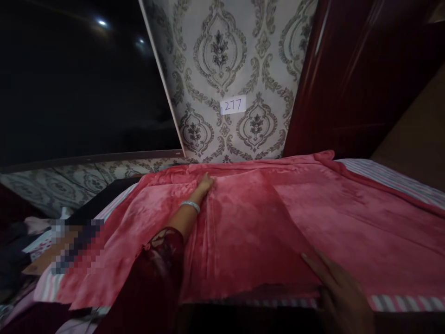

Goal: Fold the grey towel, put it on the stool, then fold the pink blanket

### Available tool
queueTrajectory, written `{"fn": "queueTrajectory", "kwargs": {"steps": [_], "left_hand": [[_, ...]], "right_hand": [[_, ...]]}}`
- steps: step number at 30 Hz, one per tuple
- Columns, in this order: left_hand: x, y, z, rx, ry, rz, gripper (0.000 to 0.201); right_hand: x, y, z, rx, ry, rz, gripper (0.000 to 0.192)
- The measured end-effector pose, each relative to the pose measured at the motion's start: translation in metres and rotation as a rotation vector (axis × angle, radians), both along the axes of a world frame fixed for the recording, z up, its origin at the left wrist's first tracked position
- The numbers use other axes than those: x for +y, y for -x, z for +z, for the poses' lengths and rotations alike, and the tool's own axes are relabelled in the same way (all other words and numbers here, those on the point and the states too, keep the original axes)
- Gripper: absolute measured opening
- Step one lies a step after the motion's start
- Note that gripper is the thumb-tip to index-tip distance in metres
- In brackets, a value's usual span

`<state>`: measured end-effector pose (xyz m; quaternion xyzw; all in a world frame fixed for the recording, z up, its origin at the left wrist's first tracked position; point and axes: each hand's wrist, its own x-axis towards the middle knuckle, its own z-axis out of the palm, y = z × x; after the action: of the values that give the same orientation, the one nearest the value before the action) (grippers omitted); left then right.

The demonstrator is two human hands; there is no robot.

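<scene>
A pink-red plush blanket (243, 222) is spread out, with one part folded over in the middle and deep creases left of that fold. My left hand (206, 182) reaches to the far side of the folded part, its fingers closed on the fabric there. A silvery bracelet (190, 205) circles that wrist. Close to me, my right hand (339, 287) grips the near right corner of the folded part. Its thumb lies on top, and the other fingers are partly hidden and dim.
Under the blanket lies a striped sheet (406, 304). A large dark screen (86, 88) stands at the left, patterned wallpaper (219, 51) with a paper label (233, 105) behind, and a dark red wooden panel (354, 83) at the right. Assorted items (38, 225) crowd the left edge.
</scene>
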<state>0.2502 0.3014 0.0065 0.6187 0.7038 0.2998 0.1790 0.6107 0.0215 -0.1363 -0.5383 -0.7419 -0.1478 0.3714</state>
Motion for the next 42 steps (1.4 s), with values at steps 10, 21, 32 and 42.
{"fn": "queueTrajectory", "kwargs": {"steps": [10, 21, 32, 42], "left_hand": [[0.016, -0.006, -0.009, 0.081, 0.000, 0.142, 0.029], [-0.040, -0.041, 0.003, 0.583, -0.050, -0.352, 0.061], [-0.079, -0.031, -0.001, 0.708, 0.119, -0.460, 0.071], [-0.157, -0.051, -0.008, 0.660, -0.071, -0.756, 0.089]], "right_hand": [[-0.001, 0.008, 0.009, 0.030, -0.016, -0.010, 0.079], [-0.004, 0.005, 0.006, 0.039, 0.029, -0.009, 0.077], [-0.009, -0.031, 0.040, 0.133, 0.218, 0.226, 0.056], [0.127, 0.043, 0.129, -0.030, 0.401, 0.090, 0.067]]}}
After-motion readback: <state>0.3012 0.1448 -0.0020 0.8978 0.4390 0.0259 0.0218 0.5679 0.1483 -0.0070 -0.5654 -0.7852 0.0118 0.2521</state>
